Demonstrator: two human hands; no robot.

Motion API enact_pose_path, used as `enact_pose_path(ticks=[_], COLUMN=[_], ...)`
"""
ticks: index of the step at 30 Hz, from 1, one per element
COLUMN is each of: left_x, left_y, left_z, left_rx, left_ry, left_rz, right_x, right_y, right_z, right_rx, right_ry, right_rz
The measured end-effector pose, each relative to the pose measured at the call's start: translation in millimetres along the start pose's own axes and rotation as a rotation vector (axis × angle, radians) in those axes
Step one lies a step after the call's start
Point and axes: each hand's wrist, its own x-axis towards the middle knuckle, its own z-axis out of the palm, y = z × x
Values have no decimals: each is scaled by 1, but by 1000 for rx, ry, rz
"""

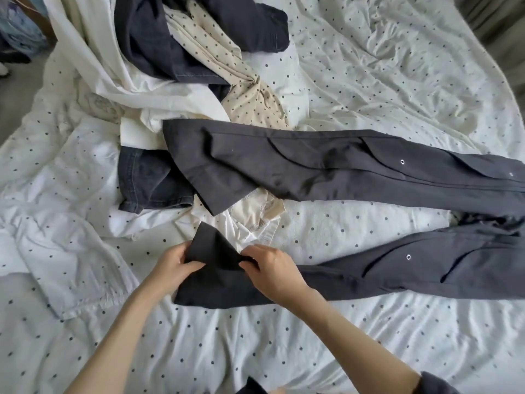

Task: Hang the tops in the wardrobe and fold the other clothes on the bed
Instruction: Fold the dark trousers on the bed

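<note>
Clothes pile behind grey trousers

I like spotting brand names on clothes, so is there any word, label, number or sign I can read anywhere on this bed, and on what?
None can be read.
Dark grey trousers, gripped at one hem by the left hand and right hand: only metal eyelets, no lettering.
Dark denim jeans: no label visible.
Beige dotted garment and white dotted bedsheet: dots only.
</note>
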Motion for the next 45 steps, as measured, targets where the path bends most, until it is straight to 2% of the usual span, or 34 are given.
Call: enact_pose_path(ticks=[2,5,7,8,9,10,12,14,15,17,19,22,25,28,31,33,35,38,40,42,43,45], left_x=[-19,-45,-54,-56,-57,-56,-52,-41,-34,-19,-10,-6,-10,-15,-21,-25,-28,-36,-41,-46,-49,-56], left_y=[4,1,-5,-11,-18,-24,-37,-45,-45,-44,-44,-49,-52,-43,-9,26,62,112,126,118,106,69], left_z=[-9,-16,-14,-12,-10,-7,0,9,13,22,35,55,65,56,30,13,3,-5,-8,-7,-5,-1], left_rx=[56,431,690,749,762,735,654,662,674,647,687,797,796,714,717,733,763,805,819,856,895,1038], left_ry=[-125,-456,-665,-708,-702,-623,-293,28,96,44,-124,-347,-401,-303,28,259,419,566,590,508,430,196], left_rz=[-92,-244,-320,-356,-383,-408,-362,-203,-131,-109,-159,-177,-135,-42,142,350,575,851,954,947,887,614], right_x=[-21,-49,-57,-55,-53,-48,-39,-30,-25,-20,-19,-21,-24,-28,-23,-17,-13,-18,-27,-38,-44,-55], right_y=[5,13,21,25,31,37,50,64,69,73,71,67,65,62,45,30,14,-8,-13,-11,-8,2], right_z=[-4,-5,-5,-7,-9,-12,-17,-19,-19,-13,1,16,7,-16,-41,-58,-73,-107,-118,-116,-109,-86], right_rx=[-46,-24,-39,-59,-103,-166,-291,-400,-458,-566,-615,-498,-335,-241,-147,-146,-168,-175,-171,-181,-191,-216], right_ry=[-182,-536,-509,-413,-297,-189,-70,-143,-210,-302,-302,-242,-147,-112,-2,153,333,636,746,731,662,332], right_rz=[47,101,128,143,152,155,141,150,163,168,114,68,90,76,74,61,22,-104,-153,-160,-159,-133])
